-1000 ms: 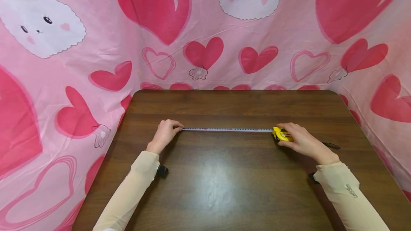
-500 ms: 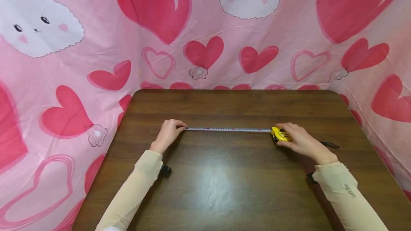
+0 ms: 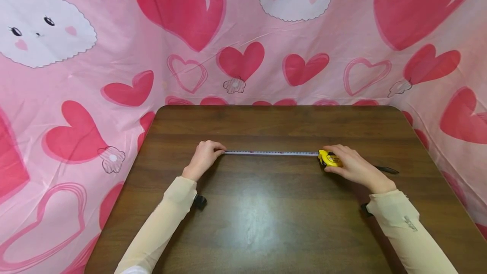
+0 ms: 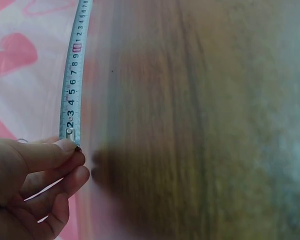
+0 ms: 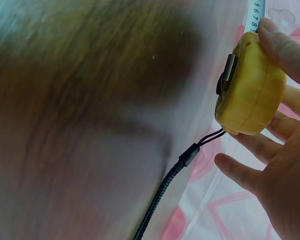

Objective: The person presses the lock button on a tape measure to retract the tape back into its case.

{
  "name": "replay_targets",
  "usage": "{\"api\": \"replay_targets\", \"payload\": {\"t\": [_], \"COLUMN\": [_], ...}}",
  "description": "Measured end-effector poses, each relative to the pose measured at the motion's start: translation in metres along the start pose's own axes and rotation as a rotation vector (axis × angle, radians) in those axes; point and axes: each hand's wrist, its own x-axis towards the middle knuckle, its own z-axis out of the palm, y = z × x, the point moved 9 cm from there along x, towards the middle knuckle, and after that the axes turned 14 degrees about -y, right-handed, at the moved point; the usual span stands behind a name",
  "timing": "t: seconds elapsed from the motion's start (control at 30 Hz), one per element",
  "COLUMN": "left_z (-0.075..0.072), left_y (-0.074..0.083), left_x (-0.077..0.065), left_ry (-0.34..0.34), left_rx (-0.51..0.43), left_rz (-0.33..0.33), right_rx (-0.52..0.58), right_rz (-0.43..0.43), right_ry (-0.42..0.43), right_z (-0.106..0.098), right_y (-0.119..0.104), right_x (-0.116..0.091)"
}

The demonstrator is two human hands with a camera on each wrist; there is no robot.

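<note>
A yellow tape measure (image 3: 330,159) is gripped between the thumb and fingers of my right hand (image 3: 355,167). Its white blade (image 3: 271,153) runs straight leftward above the table to my left hand (image 3: 204,158), whose thumb and forefinger pinch the end. Numbers and tick marks show on the blade (image 4: 73,82) in the left wrist view; the very tip is hidden under the thumb. In the right wrist view the tape measure's case (image 5: 252,85) stands between thumb and fingers, and a black wrist strap (image 5: 162,187) hangs from its lower end.
The brown wooden table (image 3: 251,223) has rounded back corners. A pink cloth (image 3: 266,33) printed with hearts hangs behind it and along both sides. Black wrist cameras show beneath both sleeves.
My left hand has moved to the right with the blade's end, and my right hand has shifted slightly left with the case. The stretch of blade between them is shorter.
</note>
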Motion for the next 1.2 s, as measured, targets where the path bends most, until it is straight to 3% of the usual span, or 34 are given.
{"api": "replay_targets", "payload": {"t": [1.2], "left_z": [0.013], "left_y": [0.022], "left_x": [0.01], "left_ry": [-0.03], "left_rx": [-0.003], "left_rz": [0.029], "right_rx": [0.018], "right_rz": [-0.01], "right_ry": [-0.011], "right_z": [0.003], "right_y": [-0.006], "right_x": [0.008]}}
